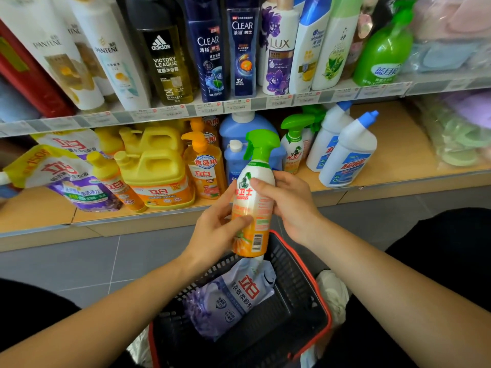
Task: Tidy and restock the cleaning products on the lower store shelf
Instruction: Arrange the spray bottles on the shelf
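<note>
Two hands (220, 224) round one spray bottle (253, 197)

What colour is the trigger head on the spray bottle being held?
Bright green, on the white-and-orange plastic spray bottle; clearest in the head view.

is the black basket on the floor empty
No, a purple and white refill pouch lies inside the black plastic basket with the red rim.

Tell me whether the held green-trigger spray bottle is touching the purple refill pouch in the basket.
Cannot tell. In the head view the base of the green-trigger spray bottle overlaps the purple refill pouch in the black basket, hiding any gap.
</note>
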Tool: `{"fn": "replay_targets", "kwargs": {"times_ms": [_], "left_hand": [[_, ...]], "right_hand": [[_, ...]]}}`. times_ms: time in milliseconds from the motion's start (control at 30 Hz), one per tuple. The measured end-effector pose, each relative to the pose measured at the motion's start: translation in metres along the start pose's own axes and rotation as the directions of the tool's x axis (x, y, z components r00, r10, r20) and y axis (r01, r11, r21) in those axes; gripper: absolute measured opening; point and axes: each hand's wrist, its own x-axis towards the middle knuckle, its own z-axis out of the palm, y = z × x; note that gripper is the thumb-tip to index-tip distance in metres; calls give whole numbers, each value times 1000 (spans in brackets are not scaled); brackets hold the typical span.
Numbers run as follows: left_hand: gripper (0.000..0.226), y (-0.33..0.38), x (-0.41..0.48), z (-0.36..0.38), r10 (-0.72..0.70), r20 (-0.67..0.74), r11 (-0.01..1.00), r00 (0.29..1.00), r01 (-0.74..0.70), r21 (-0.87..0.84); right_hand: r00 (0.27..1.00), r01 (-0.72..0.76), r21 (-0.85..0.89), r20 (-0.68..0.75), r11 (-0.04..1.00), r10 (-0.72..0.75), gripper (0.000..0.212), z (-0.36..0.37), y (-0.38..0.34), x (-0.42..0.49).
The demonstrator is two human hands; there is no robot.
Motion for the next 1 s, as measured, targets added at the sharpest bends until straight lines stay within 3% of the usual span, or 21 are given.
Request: {"fn": "replay_targets", "kwargs": {"times_ms": [67,200,300,367,467,700,900,1000], "left_hand": [[53,10,3,-6,-30,-6,999,1000,30,-43],[18,36,21,-26,3,-258,1000,966,0,11],[43,48,34,-42,-15,-316,999,949,5,-32],[60,50,39,-47,-84,-243,990,966,54,-128],[56,47,38,-45,-48,-106,975,993,24,-219],[29,44,29,-33,121,-218,975,968,-158,-157],[27,44,23,-27,158,-329,976,931,-198,-89],[40,44,23,-27,174,-305,980,936,-196,-43]], "right_hand": [[998,-40,69,41,997,37,25,-5,-3,4],[979,-128,213,182,969,90,23,-6,-3,8],[948,-157,201,306,967,90,41,-3,0,5],[918,-148,183,391,972,66,49,0,4,2],[884,-136,137,464,981,57,47,6,12,-3],[900,19,-10,437,1000,-13,35,17,26,-11],[909,207,-186,400,961,-118,47,20,23,-10],[921,214,-207,368,955,-127,45,17,23,-7]]}}
